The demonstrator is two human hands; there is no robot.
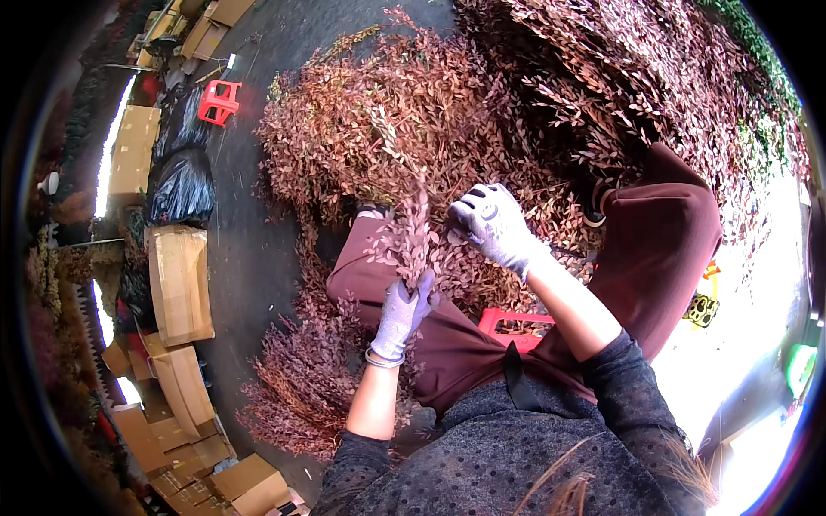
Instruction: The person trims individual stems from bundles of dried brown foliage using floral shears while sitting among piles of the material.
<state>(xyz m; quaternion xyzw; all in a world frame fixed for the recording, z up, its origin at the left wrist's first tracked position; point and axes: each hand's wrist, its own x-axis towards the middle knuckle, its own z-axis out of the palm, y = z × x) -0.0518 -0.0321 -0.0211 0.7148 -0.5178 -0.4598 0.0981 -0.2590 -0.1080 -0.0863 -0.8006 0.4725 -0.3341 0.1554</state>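
My left hand [403, 316], in a pale knitted glove, is closed around the lower part of a leafy reddish-purple sprig [416, 235] that points away from me over my thigh. To its right, my right hand [493, 222], in a glove with dark fingertips, is raised above the foliage with its fingers curled; whether they hold a stem cannot be seen. A large heap of reddish-brown leafy branches [387, 116] lies on the floor beyond my hands. Beside my left forearm lies a bundle of purplish sprigs [303, 387].
A red plastic stool [493, 322] shows between my legs, another red stool [221, 103] stands at the upper left. Cardboard boxes [181, 284] and black plastic bags [182, 187] line the left side. Taller piled branches [619, 77] rise at the upper right.
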